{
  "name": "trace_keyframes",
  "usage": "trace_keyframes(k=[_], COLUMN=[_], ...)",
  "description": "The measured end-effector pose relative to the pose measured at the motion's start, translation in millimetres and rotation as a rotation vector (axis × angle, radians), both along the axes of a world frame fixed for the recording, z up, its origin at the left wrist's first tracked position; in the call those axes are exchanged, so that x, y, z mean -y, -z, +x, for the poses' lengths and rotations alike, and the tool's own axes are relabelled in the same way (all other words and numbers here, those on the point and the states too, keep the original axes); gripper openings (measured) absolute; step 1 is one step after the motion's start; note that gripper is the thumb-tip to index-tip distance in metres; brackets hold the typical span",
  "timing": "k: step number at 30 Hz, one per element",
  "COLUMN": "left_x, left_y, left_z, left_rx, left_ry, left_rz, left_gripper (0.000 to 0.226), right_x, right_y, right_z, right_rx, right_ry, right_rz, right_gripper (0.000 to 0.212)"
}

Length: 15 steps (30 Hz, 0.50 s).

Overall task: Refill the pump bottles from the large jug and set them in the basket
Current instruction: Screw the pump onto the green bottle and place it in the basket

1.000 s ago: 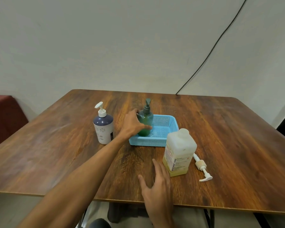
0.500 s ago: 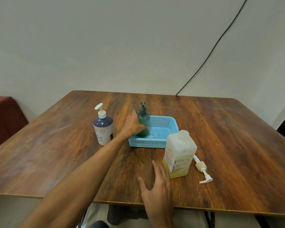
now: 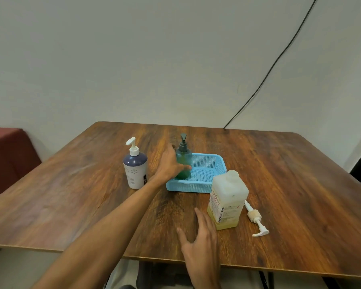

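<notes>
Left hand [image 3: 169,163]: the green bottle [image 3: 183,156] is gripped low on its body, with the thumb behind it and the fingers [image 3: 184,167] wrapped across the front. The grip is judged to steady the bottle upright as it is seated.
Green bottle: it stands upright in the near-left corner of the basket [image 3: 221,163], with its pump fitted. Whether the base rests fully on the mesh floor cannot be told, as the hand hides it.
Right hand [image 3: 200,240]: it is laid flat on the table [image 3: 290,184], fingers straight and close together, thumb spread aside. Nothing is held. The fingertips lie just beside the jug [image 3: 227,197], and contact cannot be told. It is judged to be waiting near the jug for the next pour.
Jug: it stands uncapped, touching or just in front of the basket's near-right corner. A little yellowish liquid is seen at the bottom.
Loose pump [image 3: 255,219]: it lies on the table to the right of the jug, and is judged to have been taken out so that pouring is possible.
White bottle [image 3: 134,170]: it stands on the table left of the basket, outside it, with its pump on. It is judged not yet placed.
In the way: the left forearm crosses between the white bottle and the basket. The jug crowds the basket's near-right corner.
Around: a black cable [image 3: 269,69] runs down the wall, and a red seat [image 3: 8,153] is seen at far left.
</notes>
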<state>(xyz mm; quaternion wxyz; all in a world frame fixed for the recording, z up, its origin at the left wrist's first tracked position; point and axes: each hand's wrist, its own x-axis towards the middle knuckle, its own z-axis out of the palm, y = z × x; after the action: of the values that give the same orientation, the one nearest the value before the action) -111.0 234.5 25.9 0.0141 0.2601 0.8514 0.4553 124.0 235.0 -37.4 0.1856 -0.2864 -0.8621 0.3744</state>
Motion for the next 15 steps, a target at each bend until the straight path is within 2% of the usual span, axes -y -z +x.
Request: trace_keyframes(k=[5, 8, 11, 15], left_x=[28.5, 54.7, 83.7, 121.2], left_y=[-7.4, -1.4, 7.9, 19.8], left_z=[31.7, 61.3, 88.7, 83.9], left_rx=[-0.091, -0.193, -0.274, -0.308], left_ry=[-0.053, -0.089, -0.231, -0.438], left_rz=[0.111, 0.243, 0.427, 0.579], left_gripper=[0.084, 0.061, 0.036, 0.032], right_x=[1.6, 3.4, 4.3, 6.2], right_y=[-2.1, -2.8, -3.4, -3.5], right_z=[0.9, 2.3, 4.6, 5.3], right_rx=[0.005, 0.007, -0.003, -0.004], right_ry=[0.010, 0.015, 0.016, 0.028], right_rz=[0.013, 0.021, 0.040, 0.047], right_gripper=[0.076, 0.076, 0.074, 0.072])
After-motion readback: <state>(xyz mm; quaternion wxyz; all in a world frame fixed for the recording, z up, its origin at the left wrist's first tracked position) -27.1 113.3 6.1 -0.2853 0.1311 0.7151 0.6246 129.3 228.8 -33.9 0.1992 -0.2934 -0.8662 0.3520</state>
